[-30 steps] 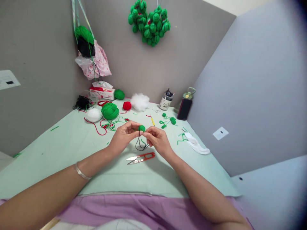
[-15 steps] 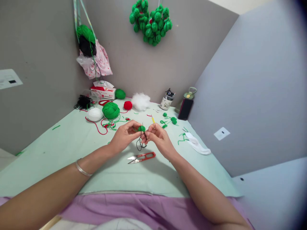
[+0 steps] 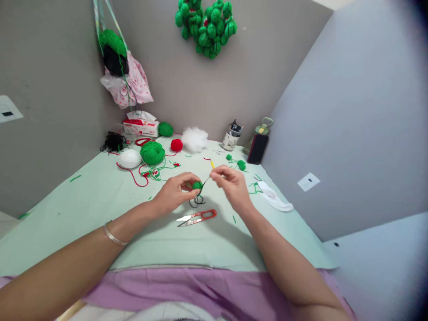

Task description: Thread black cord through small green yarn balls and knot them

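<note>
My left hand [image 3: 175, 191] pinches a small green crocheted ball [image 3: 197, 185] above the pale green table [image 3: 100, 209]. My right hand [image 3: 230, 185] is closed in a pinch just right of the ball, holding a thin needle with black thread that runs back to the ball. A loop of black thread [image 3: 197, 200] hangs below the ball. Red-handled thread snips [image 3: 197, 217] lie on the table just below both hands.
Green yarn ball [image 3: 153, 153], white ball [image 3: 130, 158], red ball [image 3: 176, 145], stuffing [image 3: 195, 139] and tissue box [image 3: 140, 127] sit at the back. Small green pieces [image 3: 239, 164], a jar [image 3: 230, 139], a phone [image 3: 257, 148] and white cloth [image 3: 276, 200] lie right. Green balls [image 3: 205, 24] hang on the wall.
My right hand has drawn away from the ball to the right and up, pulling the thread taut. The left hand keeps the ball and has dipped slightly.
</note>
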A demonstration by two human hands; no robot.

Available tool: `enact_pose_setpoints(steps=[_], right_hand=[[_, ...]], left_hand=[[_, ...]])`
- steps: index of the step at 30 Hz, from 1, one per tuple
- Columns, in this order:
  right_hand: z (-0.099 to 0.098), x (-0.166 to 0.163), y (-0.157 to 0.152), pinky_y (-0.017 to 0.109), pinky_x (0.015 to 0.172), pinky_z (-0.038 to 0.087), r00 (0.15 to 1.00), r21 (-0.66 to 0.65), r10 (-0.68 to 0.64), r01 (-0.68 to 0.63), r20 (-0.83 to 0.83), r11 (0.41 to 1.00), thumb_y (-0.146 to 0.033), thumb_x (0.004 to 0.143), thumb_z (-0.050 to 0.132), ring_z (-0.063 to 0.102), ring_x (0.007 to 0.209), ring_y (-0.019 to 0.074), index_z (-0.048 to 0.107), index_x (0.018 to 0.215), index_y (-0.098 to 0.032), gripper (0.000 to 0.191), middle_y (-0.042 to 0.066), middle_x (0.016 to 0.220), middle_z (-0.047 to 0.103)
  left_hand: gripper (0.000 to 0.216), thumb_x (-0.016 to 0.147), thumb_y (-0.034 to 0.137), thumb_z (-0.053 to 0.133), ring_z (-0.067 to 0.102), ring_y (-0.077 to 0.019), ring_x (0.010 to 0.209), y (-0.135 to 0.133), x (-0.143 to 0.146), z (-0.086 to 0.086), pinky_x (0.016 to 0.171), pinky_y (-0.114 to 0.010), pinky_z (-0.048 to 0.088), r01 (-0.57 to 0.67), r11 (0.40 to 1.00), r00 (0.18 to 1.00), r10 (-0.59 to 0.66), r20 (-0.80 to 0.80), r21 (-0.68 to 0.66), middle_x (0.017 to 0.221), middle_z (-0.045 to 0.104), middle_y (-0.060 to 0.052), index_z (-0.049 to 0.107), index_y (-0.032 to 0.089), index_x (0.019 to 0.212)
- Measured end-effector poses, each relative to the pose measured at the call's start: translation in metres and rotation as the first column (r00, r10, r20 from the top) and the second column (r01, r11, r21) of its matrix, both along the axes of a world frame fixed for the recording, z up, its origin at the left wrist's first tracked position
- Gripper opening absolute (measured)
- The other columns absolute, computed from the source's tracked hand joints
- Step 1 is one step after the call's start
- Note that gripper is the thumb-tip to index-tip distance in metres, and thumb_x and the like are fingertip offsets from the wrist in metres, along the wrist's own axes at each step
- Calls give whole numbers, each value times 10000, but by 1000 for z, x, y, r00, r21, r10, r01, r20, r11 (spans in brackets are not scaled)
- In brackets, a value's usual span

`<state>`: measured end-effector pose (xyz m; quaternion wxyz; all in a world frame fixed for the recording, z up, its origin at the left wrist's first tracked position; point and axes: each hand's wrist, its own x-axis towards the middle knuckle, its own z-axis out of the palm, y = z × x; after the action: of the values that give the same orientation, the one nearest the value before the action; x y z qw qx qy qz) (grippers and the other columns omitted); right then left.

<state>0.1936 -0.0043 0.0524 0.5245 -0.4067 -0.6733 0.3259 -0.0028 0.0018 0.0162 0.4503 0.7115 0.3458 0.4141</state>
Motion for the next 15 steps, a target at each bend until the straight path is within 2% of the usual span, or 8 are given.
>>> enact_pose_setpoints(steps=[2,3,5,7,8,9,12,15], right_hand=[[7,9,4,205,482,382,975,-133,4,-35,-224,991,-354,812,677,532,593,90,587,808,-200,179,2,809,640],[10,12,6,194,445,365,952,-213,28,-97,-303,972,-385,813,676,527,546,79,553,829,-208,216,-4,812,649],[15,17,7,186,421,388,916,-365,109,-260,-385,894,-434,806,680,543,487,79,493,842,-219,287,-20,760,650],[19,23,9,205,469,471,899,-437,158,-345,-409,830,-437,785,707,582,490,95,475,833,-219,322,-48,656,606],[21,27,11,217,513,509,894,-426,153,-343,-420,837,-423,774,723,606,518,102,479,828,-217,325,-63,615,574],[22,33,14,227,562,537,890,-383,127,-312,-437,870,-406,767,736,624,549,106,485,823,-215,321,-76,584,541],[26,62,28,257,725,574,849,-145,6,-97,-528,985,-359,768,747,627,598,88,500,789,-213,288,-102,533,456],[26,96,42,289,862,550,787,-11,-114,136,-607,991,-320,789,721,587,584,61,507,752,-220,239,-112,518,414]], left_hand=[[190,779,258,630,614,-155,830,0,1,-2,822,-292,499,7,1000,999,-7,-45,6,958,636,-26,651,188,954],[202,777,258,626,616,-157,833,0,1,-3,822,-294,500,12,1000,997,-12,-71,8,973,636,-30,656,186,963],[246,774,260,621,619,-161,830,0,2,-6,819,-301,503,27,1000,990,-24,-136,17,1002,632,-40,667,184,1003],[283,777,262,611,620,-162,825,1,2,-9,815,-304,504,45,998,979,-36,-199,40,1017,623,-48,679,185,1041],[291,782,266,605,621,-161,817,1,1,-9,810,-303,504,55,997,974,-42,-222,52,1007,619,-48,685,187,1051],[293,790,272,598,620,-161,811,2,0,-10,803,-300,502,65,996,970,-48,-240,63,990,615,-46,690,192,1056],[269,801,269,581,615,-158,805,5,-4,-11,784,-286,490,107,989,955,-74,-287,102,952,599,-38,703,209,1033],[249,794,245,569,605,-150,783,6,-6,-11,763,-274,478,138,983,941,-92,-324,122,927,589,-30,707,215,999]])
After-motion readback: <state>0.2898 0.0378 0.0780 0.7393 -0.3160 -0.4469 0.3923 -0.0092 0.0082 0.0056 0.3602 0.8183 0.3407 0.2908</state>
